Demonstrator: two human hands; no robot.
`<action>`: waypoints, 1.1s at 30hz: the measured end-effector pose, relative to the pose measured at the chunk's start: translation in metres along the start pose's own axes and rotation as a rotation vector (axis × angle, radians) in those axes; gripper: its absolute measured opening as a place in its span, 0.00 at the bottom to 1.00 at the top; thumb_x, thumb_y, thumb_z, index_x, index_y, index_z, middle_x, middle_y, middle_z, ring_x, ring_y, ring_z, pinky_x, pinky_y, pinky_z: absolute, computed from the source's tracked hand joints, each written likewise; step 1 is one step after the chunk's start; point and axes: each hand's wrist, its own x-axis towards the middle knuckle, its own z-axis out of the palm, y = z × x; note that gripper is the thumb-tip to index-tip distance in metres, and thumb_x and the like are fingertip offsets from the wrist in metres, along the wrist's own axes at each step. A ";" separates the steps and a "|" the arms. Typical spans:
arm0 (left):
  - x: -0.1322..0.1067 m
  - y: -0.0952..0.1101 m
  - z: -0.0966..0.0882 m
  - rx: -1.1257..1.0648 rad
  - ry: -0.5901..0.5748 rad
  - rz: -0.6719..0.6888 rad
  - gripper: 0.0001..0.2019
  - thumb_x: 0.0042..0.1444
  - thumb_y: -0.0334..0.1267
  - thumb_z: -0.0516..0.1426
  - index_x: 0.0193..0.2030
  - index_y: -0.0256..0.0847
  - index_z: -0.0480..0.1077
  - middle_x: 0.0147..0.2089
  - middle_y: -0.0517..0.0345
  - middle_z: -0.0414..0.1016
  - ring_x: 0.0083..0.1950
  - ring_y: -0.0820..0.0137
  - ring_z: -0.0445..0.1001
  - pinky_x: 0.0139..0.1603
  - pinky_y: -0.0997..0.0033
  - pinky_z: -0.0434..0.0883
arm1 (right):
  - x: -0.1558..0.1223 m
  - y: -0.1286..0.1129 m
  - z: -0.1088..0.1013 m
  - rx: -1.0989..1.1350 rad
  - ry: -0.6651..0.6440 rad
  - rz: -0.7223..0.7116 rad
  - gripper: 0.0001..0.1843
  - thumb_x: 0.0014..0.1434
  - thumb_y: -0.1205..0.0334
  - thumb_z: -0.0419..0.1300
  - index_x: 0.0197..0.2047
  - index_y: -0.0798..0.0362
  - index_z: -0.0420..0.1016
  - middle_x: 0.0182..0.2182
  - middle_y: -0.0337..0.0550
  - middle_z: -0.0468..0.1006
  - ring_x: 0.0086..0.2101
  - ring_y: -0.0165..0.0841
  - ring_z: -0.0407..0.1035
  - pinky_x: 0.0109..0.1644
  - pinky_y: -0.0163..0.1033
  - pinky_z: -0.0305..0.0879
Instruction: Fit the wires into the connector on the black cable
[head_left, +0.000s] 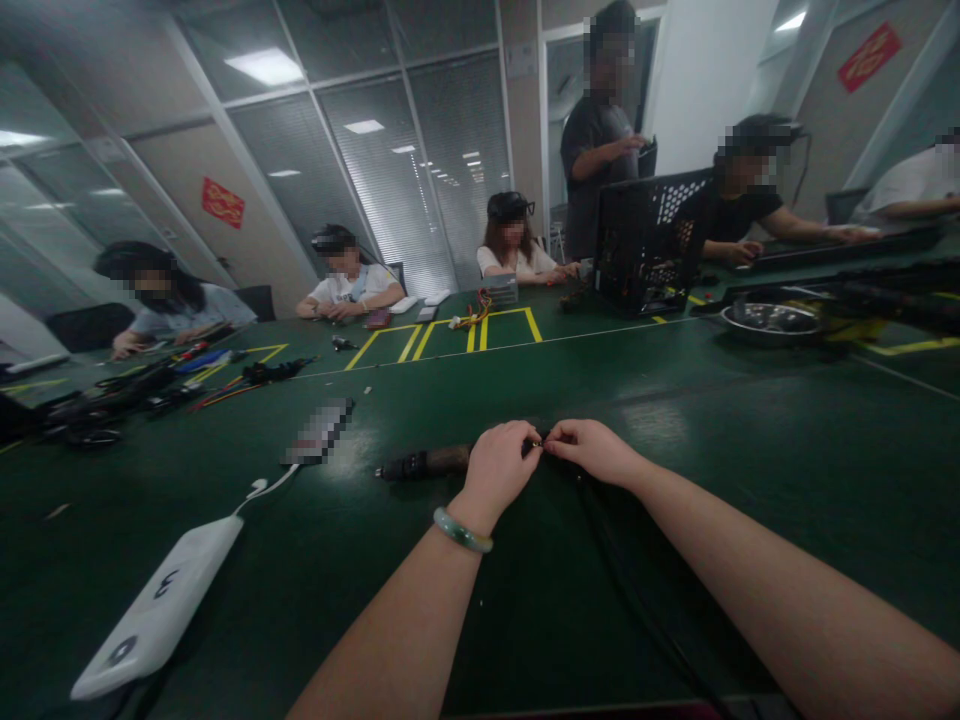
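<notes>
A dark cylindrical tool (431, 463) with a brownish body and a narrow metal tip pointing left lies on the green table. My left hand (501, 462), a jade-like bangle (463, 530) on its wrist, is closed over the right end of the tool and hides it. Close beside it, my right hand (592, 450) has thumb and fingers pinched together, seemingly on the end of a black cable (626, 580). That cable runs from under the hand toward the front edge. A tiny shiny part (537, 443) shows between the fingertips of both hands.
A white power bank (161, 605) is wired to a phone (321, 432) at the left. Cables and dark parts (120, 395) lie farther left. Across the green table (420, 390) stand a black computer case (652, 245) and a metal bowl (772, 320). Several people work around it.
</notes>
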 end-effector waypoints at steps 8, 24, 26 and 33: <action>0.000 0.002 0.000 0.047 -0.013 -0.007 0.05 0.59 0.36 0.55 0.42 0.43 0.69 0.44 0.58 0.73 0.46 0.66 0.71 0.50 0.63 0.67 | 0.001 0.000 0.002 -0.017 0.017 0.000 0.12 0.59 0.53 0.57 0.35 0.52 0.76 0.30 0.39 0.78 0.30 0.32 0.70 0.32 0.34 0.59; 0.001 0.002 0.000 0.046 0.001 -0.018 0.05 0.58 0.36 0.56 0.42 0.43 0.68 0.43 0.58 0.73 0.45 0.67 0.71 0.49 0.65 0.67 | 0.002 0.004 0.002 0.007 0.004 -0.006 0.11 0.59 0.54 0.57 0.36 0.51 0.76 0.30 0.38 0.78 0.30 0.31 0.70 0.32 0.34 0.61; 0.000 0.003 -0.001 0.041 -0.005 -0.015 0.04 0.58 0.36 0.56 0.41 0.43 0.68 0.43 0.58 0.73 0.45 0.67 0.71 0.49 0.64 0.66 | 0.002 0.004 0.002 0.018 0.014 -0.016 0.11 0.59 0.53 0.57 0.36 0.51 0.76 0.30 0.38 0.78 0.30 0.31 0.70 0.32 0.34 0.61; 0.001 -0.001 0.002 0.039 0.001 0.013 0.03 0.58 0.35 0.56 0.39 0.44 0.70 0.44 0.59 0.73 0.47 0.67 0.71 0.51 0.63 0.66 | 0.001 0.003 0.002 0.030 0.012 -0.023 0.10 0.58 0.55 0.58 0.36 0.51 0.77 0.31 0.38 0.78 0.31 0.32 0.71 0.35 0.35 0.62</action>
